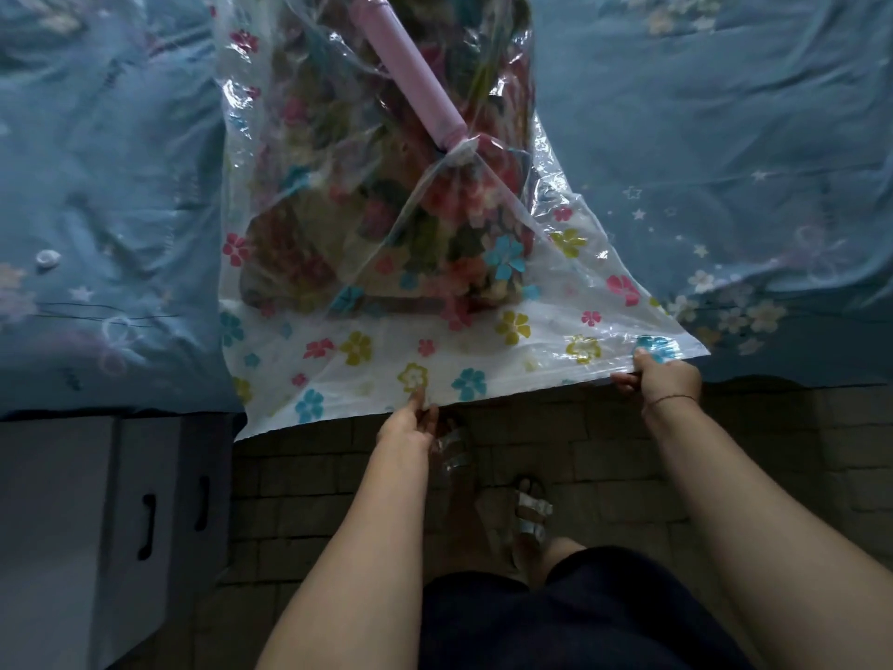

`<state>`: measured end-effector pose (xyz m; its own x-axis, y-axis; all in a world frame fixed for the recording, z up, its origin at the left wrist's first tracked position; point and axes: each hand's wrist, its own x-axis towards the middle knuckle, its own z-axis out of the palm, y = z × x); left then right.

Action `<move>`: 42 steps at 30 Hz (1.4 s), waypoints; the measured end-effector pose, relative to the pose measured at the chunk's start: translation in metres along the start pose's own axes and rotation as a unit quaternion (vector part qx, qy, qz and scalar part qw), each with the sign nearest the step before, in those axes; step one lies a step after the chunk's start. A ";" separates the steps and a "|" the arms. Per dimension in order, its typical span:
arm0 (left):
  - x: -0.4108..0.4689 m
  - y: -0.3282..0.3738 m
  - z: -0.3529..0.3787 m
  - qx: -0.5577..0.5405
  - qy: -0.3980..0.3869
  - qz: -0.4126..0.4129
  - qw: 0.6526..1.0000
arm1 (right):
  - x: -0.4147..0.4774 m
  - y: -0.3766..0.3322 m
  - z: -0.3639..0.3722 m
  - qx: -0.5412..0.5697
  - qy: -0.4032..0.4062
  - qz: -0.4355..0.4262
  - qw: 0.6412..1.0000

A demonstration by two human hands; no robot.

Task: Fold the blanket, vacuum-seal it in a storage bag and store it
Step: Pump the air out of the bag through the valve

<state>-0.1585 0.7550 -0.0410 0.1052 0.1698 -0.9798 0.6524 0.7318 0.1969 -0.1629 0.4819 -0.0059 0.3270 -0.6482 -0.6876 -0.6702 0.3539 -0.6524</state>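
- Where the blue, star-printed bed [725, 137] ends, a brick-patterned floor [604, 452] begins, with grey boxes [72, 524] standing at the left.
- The bag [435, 360], clear with printed flowers, lies on the bed, its near edge overhanging the floor.
- The blanket [386, 224], multicoloured, sits bundled inside, and a pink pump [410, 70] lies across the top.
- The left hand [408, 427] pinches the near edge around its middle.
- The right hand [669, 379] pinches it by the right corner.

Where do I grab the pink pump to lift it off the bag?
Grip the pump at its middle, from above, fingers across it: it is a long round tube lying slanted on the bag, its near end at the valve.
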 end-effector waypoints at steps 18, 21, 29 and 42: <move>-0.002 0.021 -0.028 0.000 -0.014 0.021 1.000 | -0.122 0.097 0.152 -0.014 -0.241 0.179 0.954; 0.001 0.027 -0.036 -0.034 -0.004 0.031 0.999 | -0.126 0.096 0.154 0.005 -0.222 0.172 0.960; 0.037 0.074 -0.103 -0.076 0.060 0.069 0.993 | -0.117 0.092 0.138 -0.064 -0.209 0.168 0.961; 0.083 0.142 -0.182 -0.102 0.113 0.088 0.984 | -0.110 0.094 0.139 -0.082 -0.229 0.177 0.954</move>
<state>-0.1938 0.9934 -0.0877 0.0180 0.4315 -0.9019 0.4725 0.7913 0.3880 -0.1691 0.6798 -0.0359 0.2924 -0.1330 -0.9470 -0.8753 0.3616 -0.3210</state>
